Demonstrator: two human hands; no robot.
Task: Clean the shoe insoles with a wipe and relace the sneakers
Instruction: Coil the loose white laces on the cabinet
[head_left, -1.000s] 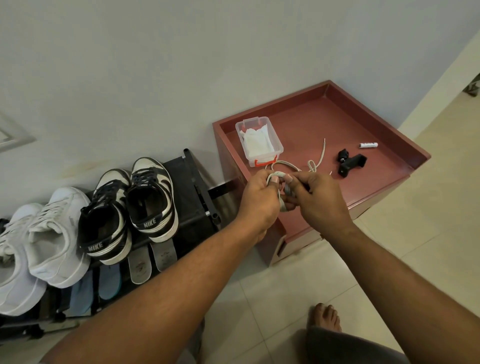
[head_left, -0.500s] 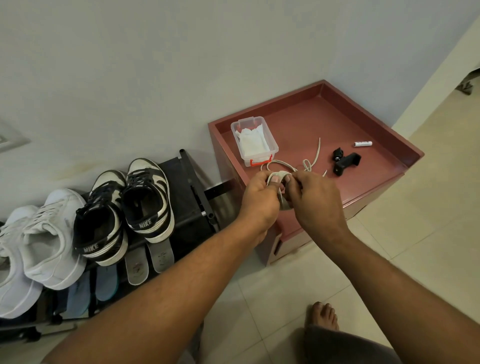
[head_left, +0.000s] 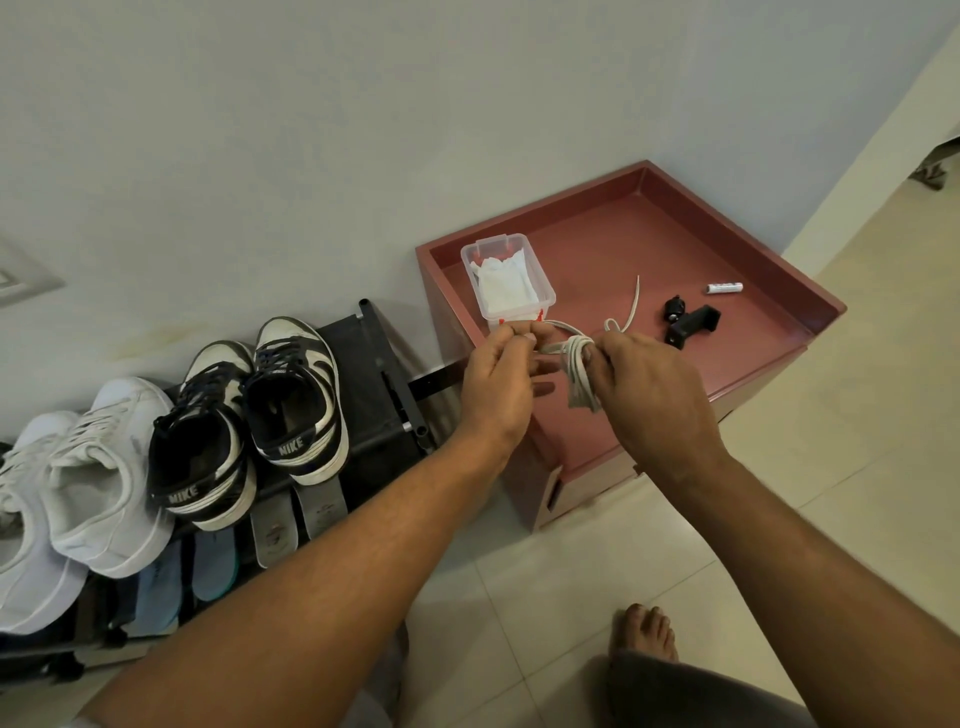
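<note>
Both hands hold a whitish shoelace (head_left: 577, 370) over the front left of a red-brown cabinet top (head_left: 649, 249). My right hand (head_left: 649, 395) grips the coiled bundle of lace. My left hand (head_left: 498, 384) pinches a strand leading out of that bundle. The lace's free end (head_left: 631, 306) lies on the cabinet. A clear plastic box of white wipes (head_left: 506, 283) stands just behind my left hand. On the black shoe rack (head_left: 374, 374) to the left sit two black-and-white sneakers (head_left: 296, 400) and two white sneakers (head_left: 104, 478). Insoles (head_left: 272, 527) stick out below them.
A black clip-like holder (head_left: 691, 322) and a small white battery (head_left: 723, 287) lie on the right half of the cabinet top, which has a raised rim. The wall runs close behind. Beige floor tiles (head_left: 841, 415) spread to the right, and a bare foot (head_left: 644, 631) stands at the bottom.
My hands have drawn apart: the left now pulls a strand to the left while the right keeps the coiled lace bundle, which hangs more visibly between them.
</note>
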